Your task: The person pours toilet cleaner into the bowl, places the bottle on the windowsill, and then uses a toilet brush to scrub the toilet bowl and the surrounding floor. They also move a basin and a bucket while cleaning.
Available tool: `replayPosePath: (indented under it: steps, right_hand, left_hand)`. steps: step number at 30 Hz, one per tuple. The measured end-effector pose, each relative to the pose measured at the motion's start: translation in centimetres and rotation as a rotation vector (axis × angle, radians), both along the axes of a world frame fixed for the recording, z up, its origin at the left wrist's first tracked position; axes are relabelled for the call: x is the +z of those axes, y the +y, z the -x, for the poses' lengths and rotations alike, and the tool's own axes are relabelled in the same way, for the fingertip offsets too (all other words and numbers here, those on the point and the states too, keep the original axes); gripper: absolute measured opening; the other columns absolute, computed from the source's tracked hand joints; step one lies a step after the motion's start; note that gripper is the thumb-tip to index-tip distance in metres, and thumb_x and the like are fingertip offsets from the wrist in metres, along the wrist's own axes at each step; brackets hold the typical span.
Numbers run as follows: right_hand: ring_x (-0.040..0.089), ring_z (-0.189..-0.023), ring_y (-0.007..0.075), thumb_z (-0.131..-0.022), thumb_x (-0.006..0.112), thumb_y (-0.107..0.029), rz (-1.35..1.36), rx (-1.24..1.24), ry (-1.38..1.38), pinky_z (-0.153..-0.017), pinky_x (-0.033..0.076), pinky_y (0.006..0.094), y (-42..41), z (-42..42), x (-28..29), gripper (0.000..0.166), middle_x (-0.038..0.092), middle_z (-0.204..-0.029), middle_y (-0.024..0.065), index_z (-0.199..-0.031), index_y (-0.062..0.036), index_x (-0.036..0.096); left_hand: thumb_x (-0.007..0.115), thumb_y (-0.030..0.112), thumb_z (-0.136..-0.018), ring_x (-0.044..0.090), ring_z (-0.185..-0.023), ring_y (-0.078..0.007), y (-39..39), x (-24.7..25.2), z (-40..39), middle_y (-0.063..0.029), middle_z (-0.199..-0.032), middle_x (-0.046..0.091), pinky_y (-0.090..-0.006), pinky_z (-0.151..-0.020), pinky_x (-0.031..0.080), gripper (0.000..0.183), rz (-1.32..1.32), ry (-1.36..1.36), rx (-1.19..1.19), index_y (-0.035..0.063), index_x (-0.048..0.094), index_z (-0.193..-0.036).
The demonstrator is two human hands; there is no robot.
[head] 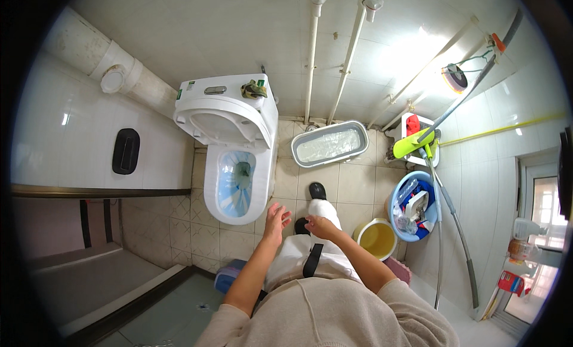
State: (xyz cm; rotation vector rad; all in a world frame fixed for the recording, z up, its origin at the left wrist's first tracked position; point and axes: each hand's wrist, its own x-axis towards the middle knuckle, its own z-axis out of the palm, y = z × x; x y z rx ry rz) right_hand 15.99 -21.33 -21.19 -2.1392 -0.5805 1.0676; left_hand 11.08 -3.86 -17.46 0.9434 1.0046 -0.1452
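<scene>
My left hand (277, 221) is in the air in front of my legs, fingers apart and nothing in it. To its upper left stands a white toilet (262, 192), its lid (219, 123) raised. Blue liquid (233, 208) streaks the inside of the bowl. My right hand (323, 226) hangs over my white trousers, fingers curled inward; whether anything is inside them is hidden. On the cistern lid, beside the flush button (215, 90), lies a crumpled camouflage-patterned cloth (254, 90). A grey and white oblong bucket (297, 152), with clear water (333, 144) in it, stands near the wall.
At right are a yellowish bucket (393, 253), a blue tub (396, 228) of bottles and packets, and a lime-green flat mop head (409, 144) with long poles leaning. White pipes (312, 65) run up the wall. A raised ledge (125, 309) is at lower left.
</scene>
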Motion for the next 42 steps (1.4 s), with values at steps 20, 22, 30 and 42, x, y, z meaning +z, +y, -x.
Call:
replayPosePath:
  steps: [20, 22, 30, 42]
  right_hand:
    - [0.061, -0.079, 0.0241, -0.085, 0.056, -0.025, -0.396, -0.312, -0.167, -0.071, 0.047, 0.0329, 0.9, -26.8, 3.8, 0.032, 0.064, -0.088, 0.0157, -0.108, -0.0032, 0.057]
    - [0.061, -0.078, 0.0205, -0.086, 0.055, -0.026, -0.433, -0.381, -0.152, -0.071, 0.046, 0.0314, 1.2, -29.7, 4.7, 0.032, 0.064, -0.087, 0.0149, -0.108, -0.0033, 0.057]
    - [0.06, -0.08, 0.0176, -0.084, 0.059, -0.025, -0.326, -0.209, 0.011, -0.071, 0.047, 0.0287, 5.7, -30.3, 2.9, 0.035, 0.063, -0.093, 0.0104, -0.11, -0.002, 0.057]
    - [0.056, -0.074, 0.0131, -0.085, 0.057, -0.022, -0.342, -0.213, -0.024, -0.064, 0.048, 0.0261, 17.5, -40.3, -5.7, 0.039, 0.059, -0.087, 0.0069, -0.115, 0.0014, 0.051]
  left_hand:
    - [0.064, 0.009, -0.077, 0.037, -0.05, -0.0082, -5.7, 5.1, -16.4, 0.0024, -0.059, 0.037, -0.0221, -0.048, 0.031, 0.025, -0.064, -0.148, 0.376, 0.011, 0.04, -0.071]
    - [0.061, 0.009, -0.078, 0.046, -0.058, -0.0089, -5.6, 4.9, -17.8, -0.0006, -0.069, 0.047, -0.0212, -0.053, 0.036, 0.018, -0.106, -0.166, 0.335, 0.0095, 0.043, -0.077]
    - [0.052, 0.007, -0.079, 0.041, -0.118, -0.0222, -4.4, 4.8, -19.8, -0.0125, -0.141, 0.021, -0.0333, -0.093, 0.036, 0.068, 0.045, -0.252, 0.216, 0.0075, 0.017, -0.138]
    - [0.037, 0.033, -0.093, 0.024, -0.13, -0.0241, 4.5, 1.2, -29.8, -0.015, -0.143, 0.021, -0.0349, -0.106, 0.018, 0.064, -0.239, -0.529, 0.051, 0.0089, 0.004, -0.142]
